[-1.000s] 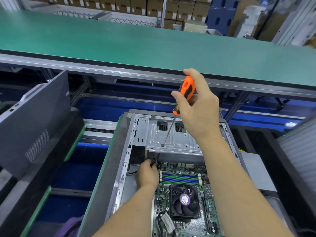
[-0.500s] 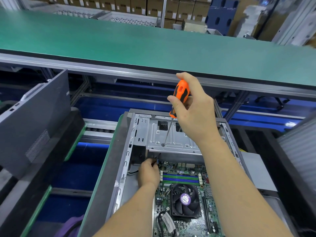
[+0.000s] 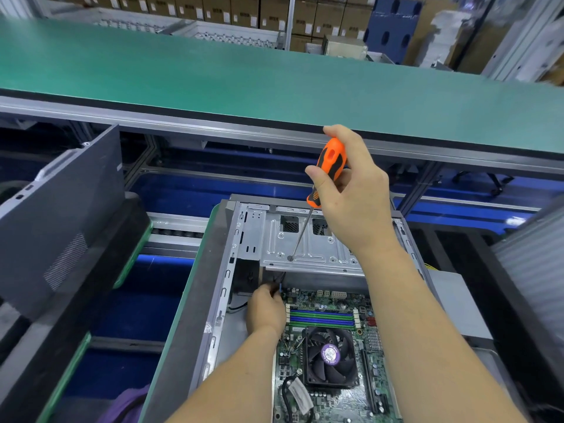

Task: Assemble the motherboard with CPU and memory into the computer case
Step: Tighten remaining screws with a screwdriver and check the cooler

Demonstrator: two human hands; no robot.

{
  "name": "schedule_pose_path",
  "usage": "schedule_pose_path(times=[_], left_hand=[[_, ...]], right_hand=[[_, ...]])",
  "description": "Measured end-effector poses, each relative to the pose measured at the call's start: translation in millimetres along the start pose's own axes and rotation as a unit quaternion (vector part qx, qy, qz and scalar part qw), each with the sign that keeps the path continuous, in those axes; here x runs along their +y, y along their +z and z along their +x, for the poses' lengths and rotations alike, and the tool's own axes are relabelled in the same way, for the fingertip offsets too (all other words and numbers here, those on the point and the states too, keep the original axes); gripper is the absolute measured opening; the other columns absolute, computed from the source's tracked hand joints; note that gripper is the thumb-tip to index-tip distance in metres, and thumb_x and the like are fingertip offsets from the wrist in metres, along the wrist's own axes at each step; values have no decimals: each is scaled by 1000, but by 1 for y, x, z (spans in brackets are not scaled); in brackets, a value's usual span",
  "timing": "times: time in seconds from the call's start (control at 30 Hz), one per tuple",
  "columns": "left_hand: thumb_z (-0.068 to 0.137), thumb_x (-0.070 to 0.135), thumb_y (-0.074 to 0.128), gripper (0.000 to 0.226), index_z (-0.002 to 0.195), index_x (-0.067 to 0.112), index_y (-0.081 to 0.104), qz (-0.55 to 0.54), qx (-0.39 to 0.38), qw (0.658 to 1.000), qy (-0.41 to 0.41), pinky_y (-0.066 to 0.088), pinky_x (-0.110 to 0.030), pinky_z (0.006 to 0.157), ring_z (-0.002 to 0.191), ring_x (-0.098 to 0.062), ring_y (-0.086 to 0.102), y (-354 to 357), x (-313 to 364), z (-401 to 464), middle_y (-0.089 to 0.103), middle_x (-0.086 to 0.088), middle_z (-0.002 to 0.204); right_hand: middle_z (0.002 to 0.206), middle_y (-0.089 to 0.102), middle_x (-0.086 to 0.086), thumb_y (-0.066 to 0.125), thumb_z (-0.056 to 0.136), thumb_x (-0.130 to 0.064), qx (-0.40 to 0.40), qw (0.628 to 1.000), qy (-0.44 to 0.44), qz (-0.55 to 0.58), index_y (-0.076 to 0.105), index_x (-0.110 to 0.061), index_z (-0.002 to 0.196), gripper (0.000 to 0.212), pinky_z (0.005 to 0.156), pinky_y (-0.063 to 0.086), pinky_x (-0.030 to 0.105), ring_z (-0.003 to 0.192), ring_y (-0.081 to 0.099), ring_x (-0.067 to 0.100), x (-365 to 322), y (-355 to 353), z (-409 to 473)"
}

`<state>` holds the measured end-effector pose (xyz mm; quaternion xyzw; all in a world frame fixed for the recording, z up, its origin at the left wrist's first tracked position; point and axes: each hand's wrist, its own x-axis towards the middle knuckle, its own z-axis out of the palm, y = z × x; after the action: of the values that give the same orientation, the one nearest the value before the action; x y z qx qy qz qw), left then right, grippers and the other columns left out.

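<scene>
The motherboard [image 3: 329, 346], with fan and memory fitted, already lies in the case [image 3: 219, 288] under both forearms, while the right hand [image 3: 354, 196] grasps the screwdriver [image 3: 328, 170] and the left hand [image 3: 265, 309] pinches something small, likely leaving fastening.
</scene>
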<state>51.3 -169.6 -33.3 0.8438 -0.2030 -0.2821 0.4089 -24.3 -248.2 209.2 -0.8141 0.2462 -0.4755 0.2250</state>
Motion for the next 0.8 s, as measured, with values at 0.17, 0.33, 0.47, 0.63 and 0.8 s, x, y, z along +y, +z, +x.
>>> schedule_pose_path(times=[0.17,0.33,0.47,0.63,0.8], left_hand=[[100,17,52,21,114,19,69,-13,0,1000,-6,47,-28,70,81,-24,62,0,0,0,65,2,90],[100,18,53,20,113,19,68,-22,-1,1000,-13,48,-28,71,83,-25,63,1,0,1,68,0,93],[100,17,53,20,112,17,68,-26,-4,1000,-14,50,-30,73,85,-27,63,1,0,2,71,-4,99],[100,17,52,19,111,17,67,-24,-6,999,-20,48,-29,71,84,-27,63,1,-1,1,68,-3,95],[98,12,54,17,106,19,67,-57,-10,998,-25,54,-33,79,88,-27,65,1,2,2,71,-4,99]], right_hand=[[80,47,-18,68,95,-23,3,1000,-4,-4,51,-21,136,45,65,52,35,61,48,14,-2,0,1],[77,47,-13,69,95,-22,10,1000,0,-3,51,-21,135,44,63,51,36,60,45,14,-3,1,2],[76,47,-12,68,95,-21,12,1000,1,-2,52,-19,135,44,63,51,39,60,45,16,-4,0,3],[77,47,-12,68,95,-21,13,1000,3,2,52,-19,135,44,64,51,37,60,45,14,-4,-2,3],[76,46,-9,68,95,-22,3,1000,1,0,51,-20,135,43,63,51,38,59,46,17,-6,-2,1]])
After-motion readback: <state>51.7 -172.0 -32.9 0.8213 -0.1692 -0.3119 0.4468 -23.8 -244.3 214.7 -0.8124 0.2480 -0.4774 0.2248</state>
